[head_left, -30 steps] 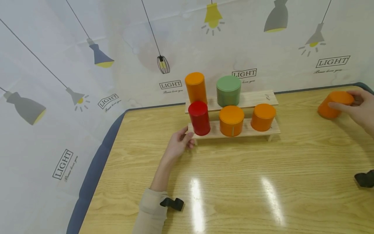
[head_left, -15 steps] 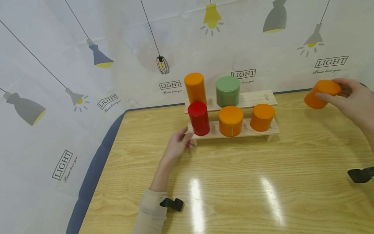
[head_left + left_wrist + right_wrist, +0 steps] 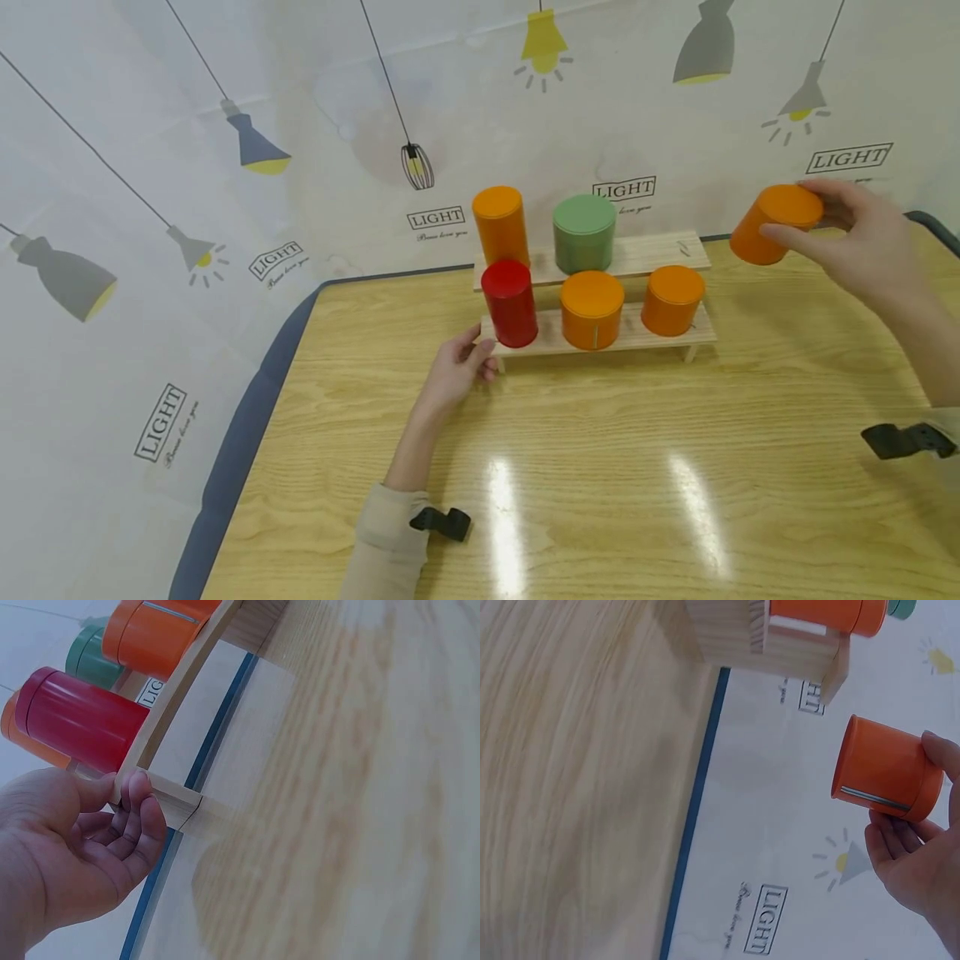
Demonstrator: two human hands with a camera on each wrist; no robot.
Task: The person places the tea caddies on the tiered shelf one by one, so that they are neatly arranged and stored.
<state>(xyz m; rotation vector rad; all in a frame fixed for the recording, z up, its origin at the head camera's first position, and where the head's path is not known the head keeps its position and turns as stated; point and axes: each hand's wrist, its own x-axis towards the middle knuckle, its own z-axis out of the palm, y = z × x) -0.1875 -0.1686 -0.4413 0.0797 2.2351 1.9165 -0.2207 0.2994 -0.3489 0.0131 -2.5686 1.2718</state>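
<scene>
A two-tier wooden shelf (image 3: 663,254) stands on the table. My left hand (image 3: 452,371) pinches the left end of its lower board; the left wrist view shows thumb and fingers (image 3: 142,832) at that corner. My right hand (image 3: 873,242) grips an orange tin (image 3: 776,218) near its lid, holding it tilted in the air right of the upper tier. On the lower tier are a red tin (image 3: 512,304), a wide orange tin (image 3: 592,312) and a smaller orange tin (image 3: 673,302). A tall orange tin (image 3: 501,229) and a green tin (image 3: 585,235) occupy the upper tier.
The wooden table (image 3: 600,467) reaches back to a wall sheet (image 3: 315,125) printed with lamps, with a dark blue edge (image 3: 251,417) along its side. Bare board lies right of the green tin. Black straps (image 3: 442,523) hang at both wrists.
My right hand has carried the orange tin leftward and upward, off the table's right side and closer to the shelf. The left hand and the shelved tins keep their places.
</scene>
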